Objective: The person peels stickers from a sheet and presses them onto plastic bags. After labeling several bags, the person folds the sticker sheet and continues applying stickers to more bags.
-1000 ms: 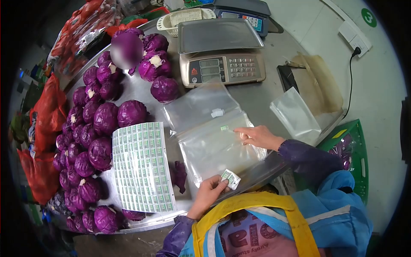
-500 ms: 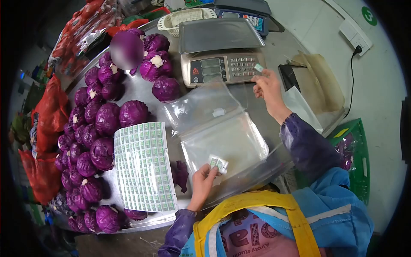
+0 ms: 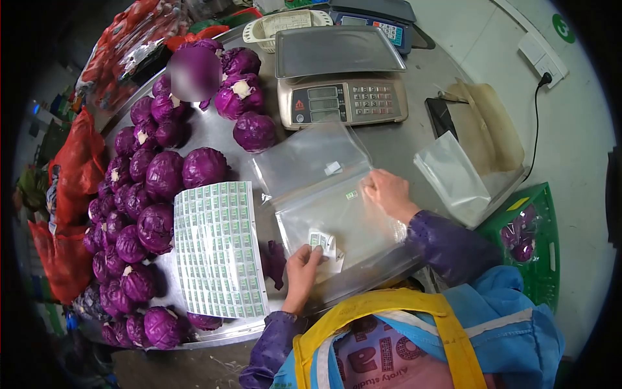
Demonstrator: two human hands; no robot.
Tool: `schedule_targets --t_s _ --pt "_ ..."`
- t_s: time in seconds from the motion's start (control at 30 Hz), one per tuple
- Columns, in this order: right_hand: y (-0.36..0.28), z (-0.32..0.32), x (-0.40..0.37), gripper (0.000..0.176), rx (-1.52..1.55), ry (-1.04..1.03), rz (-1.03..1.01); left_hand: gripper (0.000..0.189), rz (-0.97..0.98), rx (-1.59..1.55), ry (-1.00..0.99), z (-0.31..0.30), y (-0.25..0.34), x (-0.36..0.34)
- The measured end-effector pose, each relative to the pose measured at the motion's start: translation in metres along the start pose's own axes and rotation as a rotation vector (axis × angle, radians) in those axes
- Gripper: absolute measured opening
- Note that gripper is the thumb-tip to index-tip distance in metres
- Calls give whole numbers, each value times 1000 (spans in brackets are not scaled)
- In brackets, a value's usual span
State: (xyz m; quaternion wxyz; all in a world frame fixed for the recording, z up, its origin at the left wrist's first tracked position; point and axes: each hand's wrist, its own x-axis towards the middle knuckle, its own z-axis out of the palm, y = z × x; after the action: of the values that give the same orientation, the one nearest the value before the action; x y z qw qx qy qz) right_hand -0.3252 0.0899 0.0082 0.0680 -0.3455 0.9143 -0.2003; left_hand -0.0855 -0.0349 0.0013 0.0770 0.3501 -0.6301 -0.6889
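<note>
Left hand (image 3: 302,264) pinches a label strip (image 3: 322,240) (long axis roughly left-right); right hand (image 3: 387,193), grip empty, presses the bag (image 3: 337,217).

Hemmed in on three sides, with one open lane at one o'clock

Taking the bag stack (image 3: 337,214) as my centre, the scale (image 3: 341,78) blocks twelve o'clock, with its front just beyond the upper bags. The label sheet (image 3: 217,249) at nine lies flat, but the red cabbages (image 3: 162,175) heap up behind it from eight round to eleven. A lone cabbage (image 3: 254,131) sits just beside the bags' far corner. At three a loose bag (image 3: 451,175) and a black device (image 3: 442,117) crowd the edge. Between scale and loose bag I see bare steel (image 3: 402,146), the widest gap. The right hand (image 3: 385,192) covers two o'clock. The left hand (image 3: 301,269), pinching a sticker strip (image 3: 322,241), covers seven.
</note>
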Motion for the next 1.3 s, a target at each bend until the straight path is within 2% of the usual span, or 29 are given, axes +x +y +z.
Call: schedule_targets --t_s 0.03,0.1,0.13,0.2,0.3,0.43,0.5,0.53,0.63,0.7,0.77,0.83,0.87,0.93,0.97,1.03,1.1,1.17,1.2,1.27,1.3 --pt "2 -12 -2 26 -2 2 -2 24 2 -2 0 0 1 0" --pt "7 -40 -9 27 170 -191 -102 24 -21 -2 8 1 0 1" --pt "12 -45 -16 27 167 -195 -99 24 -25 -6 6 1 2 0" --pt "19 -48 -32 28 87 -224 -487 24 -15 -18 -14 1 6 -1" --pt "25 -41 -30 23 90 -316 -378 24 -40 -61 -30 1 5 0" --pt "32 -17 -20 18 127 -226 -343 22 -65 -132 -39 -3 3 -4" --pt "37 -24 -8 12 205 -386 -335 20 -125 -222 -60 -5 9 -10" --pt "36 -26 -4 12 202 -385 -335 20 -124 -223 -61 -7 14 -14" --pt "33 -29 6 16 273 -464 -245 16 -96 -312 -296 -15 35 -31" --pt "33 -26 21 19 392 -503 -150 17 -91 -258 -305 -14 40 -32" --pt "34 -25 44 22 605 -345 -93 20 -95 -203 -293 -10 39 -29" --pt "10 -58 65 20 829 -161 289 20 -85 -214 -241 -4 40 -25" --pt "8 -65 71 20 831 -161 287 21 -75 -224 -189 -2 40 -24" --pt "-1 -76 81 13 1030 179 281 21 -49 -193 -157 -1 42 -21" --pt "-8 -76 74 13 1033 171 276 21 -29 -166 -125 -1 43 -21" --pt "-39 -73 35 12 924 -91 -35 21 -14 -176 -88 1 45 -20" --pt "-64 -64 -6 13 807 -388 -204 21 4 -202 -48 5 47 -18" --pt "-87 -61 -37 15 604 -459 -219 21 1 -192 -30 10 54 -19" --pt "-89 -55 -43 15 609 -464 -218 21 3 -176 -24 11 56 -20" --pt "-89 -43 -50 17 588 -351 -326 16 -48 -131 -54 9 53 -20" --pt "-88 -41 -50 18 647 -339 -305 14 128 82 41 10 53 -21"
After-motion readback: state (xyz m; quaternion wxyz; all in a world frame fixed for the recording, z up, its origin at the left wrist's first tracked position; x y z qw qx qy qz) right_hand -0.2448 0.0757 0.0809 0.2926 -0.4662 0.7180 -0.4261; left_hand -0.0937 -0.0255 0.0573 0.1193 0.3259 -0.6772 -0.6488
